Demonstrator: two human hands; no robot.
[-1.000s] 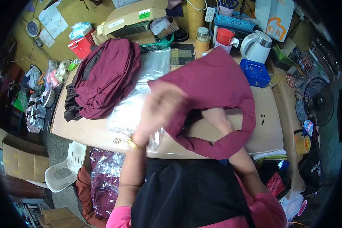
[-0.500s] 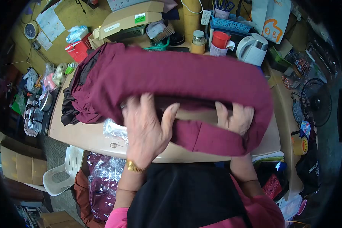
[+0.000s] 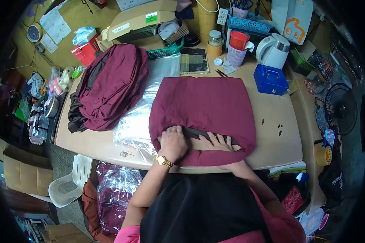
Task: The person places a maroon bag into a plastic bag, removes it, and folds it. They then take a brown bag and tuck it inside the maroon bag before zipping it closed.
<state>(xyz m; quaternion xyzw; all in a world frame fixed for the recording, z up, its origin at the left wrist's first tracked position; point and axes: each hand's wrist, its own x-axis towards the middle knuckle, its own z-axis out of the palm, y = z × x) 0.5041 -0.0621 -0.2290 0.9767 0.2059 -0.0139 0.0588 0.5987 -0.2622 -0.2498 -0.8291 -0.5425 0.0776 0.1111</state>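
The maroon garment (image 3: 202,105) lies spread flat across the middle of the table (image 3: 280,141), its near hem running just inside the table's front edge and its far edge stopping short of a small pair of scissors (image 3: 220,73) and a dark pad (image 3: 194,62). To the right of the cloth there is a bare strip of tabletop reaching to the right rim, with only the blue cash box (image 3: 270,79) at its far corner and the white kettle (image 3: 273,49) behind that. To the left the room is tighter: the garment's left side overlaps a sheet of clear plastic bags (image 3: 150,97), and just beyond them sits a heaped pile of maroon cloth (image 3: 111,85) that takes up the table's left end. The back of the table is crowded with boxes, cups and baskets, well apart from the hands. Both hands work at the near hem. The left hand (image 3: 173,142), with a gold watch (image 3: 163,160) on its wrist, is knuckles up with its fingers curled down, gripping the edge of the garment's upper layer where a dark gap opens. The right hand (image 3: 219,142) lies just beside it, open and flat, fingers spread, pressing palm down on the cloth at that same opening, holding nothing.
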